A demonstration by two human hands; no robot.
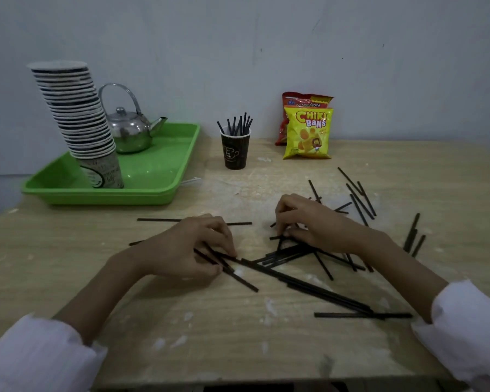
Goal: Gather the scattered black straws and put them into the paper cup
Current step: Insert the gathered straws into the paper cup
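Several black straws (309,287) lie scattered over the middle and right of the wooden table (210,329). A dark paper cup (235,151) stands upright at the back centre with several straws sticking out of it. My left hand (187,247) lies curled on the table and pinches a few straws between thumb and fingers. My right hand (309,219) is curled over a crossing pile of straws, its fingertips pinching some of them. More loose straws (361,198) lie to the right of that hand.
A green tray (164,165) at the back left holds a tall leaning stack of paper cups (77,120) and a metal kettle (129,128). Two snack bags (307,131) stand against the wall. The table's front edge is close to me.
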